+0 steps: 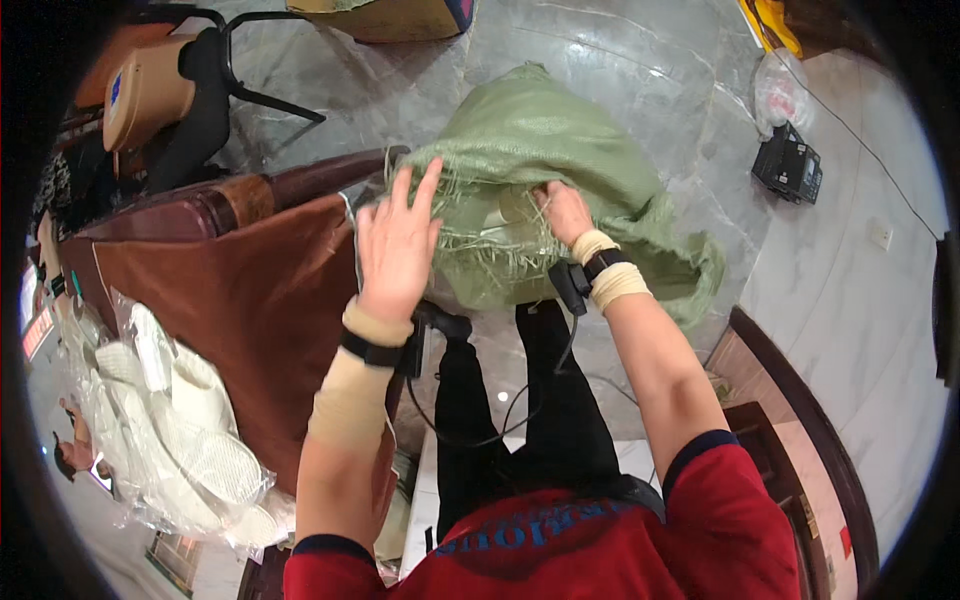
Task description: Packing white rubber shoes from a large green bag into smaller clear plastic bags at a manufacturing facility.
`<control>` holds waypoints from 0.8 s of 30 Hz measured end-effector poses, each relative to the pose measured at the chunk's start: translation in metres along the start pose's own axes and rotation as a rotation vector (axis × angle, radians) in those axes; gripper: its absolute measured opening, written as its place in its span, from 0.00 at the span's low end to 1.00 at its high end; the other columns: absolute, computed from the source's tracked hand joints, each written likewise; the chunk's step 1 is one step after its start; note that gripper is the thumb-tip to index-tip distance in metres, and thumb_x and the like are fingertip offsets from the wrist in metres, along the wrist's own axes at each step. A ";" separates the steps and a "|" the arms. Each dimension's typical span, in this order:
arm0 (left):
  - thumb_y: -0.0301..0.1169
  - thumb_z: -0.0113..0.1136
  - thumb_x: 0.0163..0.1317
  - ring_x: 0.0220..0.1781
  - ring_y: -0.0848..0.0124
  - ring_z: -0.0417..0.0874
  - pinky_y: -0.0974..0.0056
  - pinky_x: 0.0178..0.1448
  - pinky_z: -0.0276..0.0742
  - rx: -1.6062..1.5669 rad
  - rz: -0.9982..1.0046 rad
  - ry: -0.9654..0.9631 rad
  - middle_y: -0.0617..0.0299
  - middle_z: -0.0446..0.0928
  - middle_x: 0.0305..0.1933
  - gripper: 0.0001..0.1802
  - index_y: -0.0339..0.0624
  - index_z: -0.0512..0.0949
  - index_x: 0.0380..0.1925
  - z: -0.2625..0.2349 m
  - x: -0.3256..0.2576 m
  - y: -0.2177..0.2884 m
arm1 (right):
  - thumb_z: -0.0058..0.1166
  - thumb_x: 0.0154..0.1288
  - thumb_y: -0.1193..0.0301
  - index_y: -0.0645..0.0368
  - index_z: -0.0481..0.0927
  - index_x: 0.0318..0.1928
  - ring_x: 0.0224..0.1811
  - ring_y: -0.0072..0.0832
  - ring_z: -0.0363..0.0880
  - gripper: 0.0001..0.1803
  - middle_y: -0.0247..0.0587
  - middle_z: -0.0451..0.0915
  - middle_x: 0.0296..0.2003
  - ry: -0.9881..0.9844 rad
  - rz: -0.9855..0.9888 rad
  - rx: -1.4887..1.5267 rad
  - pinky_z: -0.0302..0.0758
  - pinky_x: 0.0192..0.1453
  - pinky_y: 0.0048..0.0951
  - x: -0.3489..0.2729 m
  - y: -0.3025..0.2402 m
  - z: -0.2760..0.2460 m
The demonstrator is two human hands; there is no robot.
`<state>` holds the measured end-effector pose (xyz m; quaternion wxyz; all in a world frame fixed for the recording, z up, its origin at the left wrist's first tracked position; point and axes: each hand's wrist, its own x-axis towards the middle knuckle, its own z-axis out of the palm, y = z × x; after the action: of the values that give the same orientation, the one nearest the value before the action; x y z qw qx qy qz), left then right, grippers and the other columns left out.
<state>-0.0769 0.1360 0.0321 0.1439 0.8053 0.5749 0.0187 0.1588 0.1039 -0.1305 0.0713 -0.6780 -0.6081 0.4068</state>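
At far left, clear bags of white woven items (190, 430) lie heaped beside a brown padded chair (250, 300). The left hand (397, 245) rests flat, fingers spread wide, on the frayed mouth of a green woven sack (560, 140) standing on the grey floor (640, 50), seemingly steadying it. The right hand (563, 212) reaches inside, fingers curled on something pale.

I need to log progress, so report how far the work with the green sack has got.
Done: a heap of clear-bagged white items already lies on the brown table. In hand: the right hand reaches into the frayed mouth of the green woven sack, where something white shows; the left hand hovers open at its edge. Left: the sack looks bulky, contents hidden.
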 end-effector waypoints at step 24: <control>0.40 0.52 0.69 0.55 0.48 0.78 0.52 0.56 0.76 -0.282 -0.066 -1.086 0.44 0.76 0.55 0.19 0.39 0.74 0.53 0.165 -0.062 -0.038 | 0.50 0.64 0.68 0.55 0.83 0.47 0.50 0.38 0.82 0.13 0.46 0.84 0.47 -0.040 -0.050 -0.645 0.80 0.47 0.42 0.072 0.032 -0.091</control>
<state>-0.1010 0.0547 -0.1271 0.5261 0.6536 0.4351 -0.3265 0.2362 0.1963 -0.1226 -0.1493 -0.6423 -0.7234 0.2046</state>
